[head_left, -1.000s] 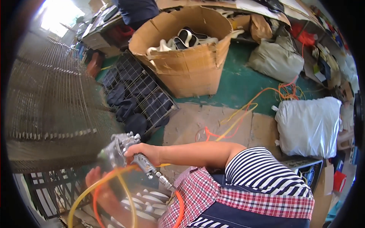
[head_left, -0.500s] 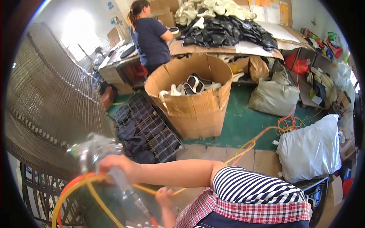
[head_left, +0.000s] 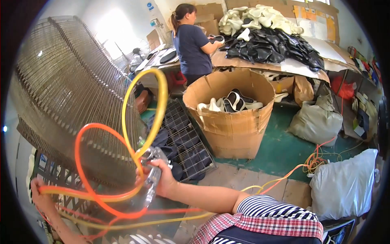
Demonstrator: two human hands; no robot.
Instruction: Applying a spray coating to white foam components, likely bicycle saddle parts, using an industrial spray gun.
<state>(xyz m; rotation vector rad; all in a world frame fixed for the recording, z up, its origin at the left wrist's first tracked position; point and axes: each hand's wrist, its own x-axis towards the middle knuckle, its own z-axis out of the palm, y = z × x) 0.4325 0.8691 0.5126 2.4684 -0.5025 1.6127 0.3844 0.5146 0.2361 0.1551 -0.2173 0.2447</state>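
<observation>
Right hand (head_left: pixel 162 181), fingers wrapped tight around a metal spray gun (head_left: pixel 152 171), beside the wire rack (head_left: pixel 73 101); left hand (head_left: pixel 40 195), fingers closed on orange and yellow hoses (head_left: pixel 97 195) below that rack.

I note a green floor (head_left: pixel 284 146), a large cardboard box (head_left: pixel 233 118), a cluttered desk (head_left: pixel 284 65) and bright window light (head_left: pixel 107 28) behind.

The left hand (head_left: pixel 37 191) sits half cut off at the dark rim.
</observation>
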